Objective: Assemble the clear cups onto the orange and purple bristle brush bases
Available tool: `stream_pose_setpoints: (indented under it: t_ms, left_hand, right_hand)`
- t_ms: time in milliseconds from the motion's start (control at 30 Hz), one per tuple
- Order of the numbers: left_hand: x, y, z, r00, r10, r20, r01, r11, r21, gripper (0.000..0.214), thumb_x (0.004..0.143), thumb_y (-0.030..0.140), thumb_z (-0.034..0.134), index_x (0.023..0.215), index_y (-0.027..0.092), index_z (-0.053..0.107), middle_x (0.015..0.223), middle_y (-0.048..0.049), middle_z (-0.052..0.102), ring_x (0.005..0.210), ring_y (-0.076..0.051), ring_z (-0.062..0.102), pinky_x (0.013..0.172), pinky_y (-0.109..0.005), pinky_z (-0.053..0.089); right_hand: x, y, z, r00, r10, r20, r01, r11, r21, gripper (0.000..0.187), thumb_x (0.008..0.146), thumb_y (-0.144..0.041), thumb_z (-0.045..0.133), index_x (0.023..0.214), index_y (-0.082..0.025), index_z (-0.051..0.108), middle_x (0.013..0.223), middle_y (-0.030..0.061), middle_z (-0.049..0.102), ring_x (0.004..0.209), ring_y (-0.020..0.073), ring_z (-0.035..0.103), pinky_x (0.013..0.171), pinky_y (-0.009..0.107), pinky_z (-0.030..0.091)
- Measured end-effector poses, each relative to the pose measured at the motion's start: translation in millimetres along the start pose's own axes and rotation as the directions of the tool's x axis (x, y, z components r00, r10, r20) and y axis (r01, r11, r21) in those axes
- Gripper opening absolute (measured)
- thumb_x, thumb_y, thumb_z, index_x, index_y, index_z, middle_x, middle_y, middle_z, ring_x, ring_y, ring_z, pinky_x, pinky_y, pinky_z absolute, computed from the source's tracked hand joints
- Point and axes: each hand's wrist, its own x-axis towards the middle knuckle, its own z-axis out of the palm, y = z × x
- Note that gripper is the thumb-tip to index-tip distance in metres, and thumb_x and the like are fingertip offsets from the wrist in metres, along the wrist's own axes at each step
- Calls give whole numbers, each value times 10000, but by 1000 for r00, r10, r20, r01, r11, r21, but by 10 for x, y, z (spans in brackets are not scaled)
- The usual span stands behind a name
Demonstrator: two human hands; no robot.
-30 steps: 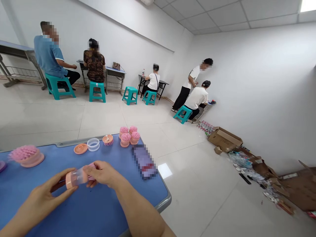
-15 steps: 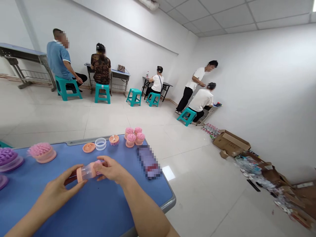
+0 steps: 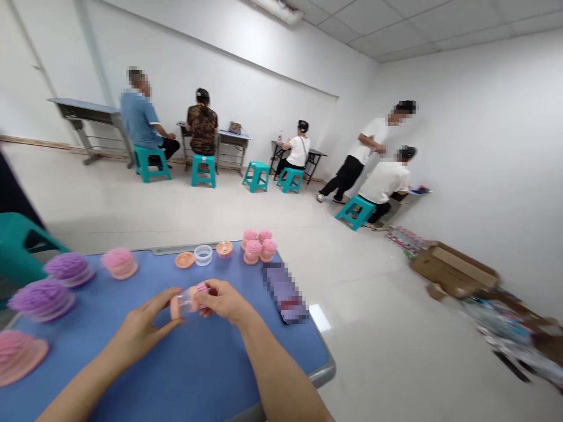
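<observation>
Above the blue tabletop I hold a small pink-and-peach brush [image 3: 187,302] with a clear middle, lying on its side. My left hand [image 3: 145,325] grips its peach end cap between thumb and fingers. At the opposite end, the fingers of my right hand [image 3: 224,302] close around the pink bristles and partly cover them. Just beyond it lie a peach disc [image 3: 185,260], a clear ring [image 3: 203,255] and an upturned peach brush head [image 3: 224,250].
Several pink brushes [image 3: 253,251] stand at the table's far corner, near a pixelated dark phone-like item [image 3: 285,294]. Purple brushes [image 3: 41,299] and more pink ones [image 3: 119,264] line the left side. People sit on green stools [image 3: 203,171]; cardboard boxes [image 3: 455,269] lie right.
The camera has swung left, so the scene sits further right and more brushes show at the left. Both hands keep hold of the same brush.
</observation>
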Motion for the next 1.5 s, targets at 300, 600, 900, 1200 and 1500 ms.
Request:
stream_pose_setpoints:
  t_ms: [300, 600, 900, 1200, 1500]
  left_hand:
    - [-114, 81, 94, 991, 134, 24, -136, 983, 125, 484, 721, 203, 510, 1202, 217, 451, 1202, -101, 564, 1094, -239, 535, 911, -359, 449]
    - [-140, 162, 83, 983, 17, -184, 12, 988, 152, 327, 679, 212, 597, 1006, 218, 602, 968, -78, 577, 934, -247, 530, 823, -366, 457]
    - [184, -81, -73, 857, -372, -357, 412, 911, 39, 250, 741, 309, 544, 944, 174, 599, 964, -80, 637, 914, -244, 577, 768, -328, 443]
    - [479, -99, 31, 773, -533, -344, 562, 827, -20, 258, 771, 369, 503, 932, 171, 542, 900, -105, 675, 876, -274, 632, 686, -322, 455]
    - [352, -131, 54, 762, -509, -400, 549, 836, -17, 382, 724, 316, 556, 1041, 114, 488, 974, -134, 620, 920, -266, 606, 761, -340, 465]
  right_hand:
    - [-51, 103, 219, 987, -139, -87, 118, 971, -208, 267, 711, -368, 557, 860, -147, 577, 699, 24, 598, 592, 151, 554, 575, 290, 460]
    - [-79, 195, 274, 943, -308, -122, 230, 873, -431, 453, 752, -417, 530, 1104, -132, 539, 1042, 130, 614, 759, 203, 602, 711, 352, 485]
    - [-78, 263, 342, 935, -332, -123, 255, 873, -417, 343, 742, -321, 542, 1048, -173, 586, 999, 106, 628, 667, 164, 599, 594, 308, 514]
    - [-106, 171, 354, 932, -362, -27, 305, 819, -486, 250, 743, -252, 505, 928, -157, 645, 861, 86, 663, 631, 161, 603, 578, 288, 498]
    - [-4, 119, 117, 887, -412, -208, 266, 825, -499, 240, 753, -260, 476, 873, -148, 651, 806, 77, 675, 665, 180, 615, 617, 294, 496]
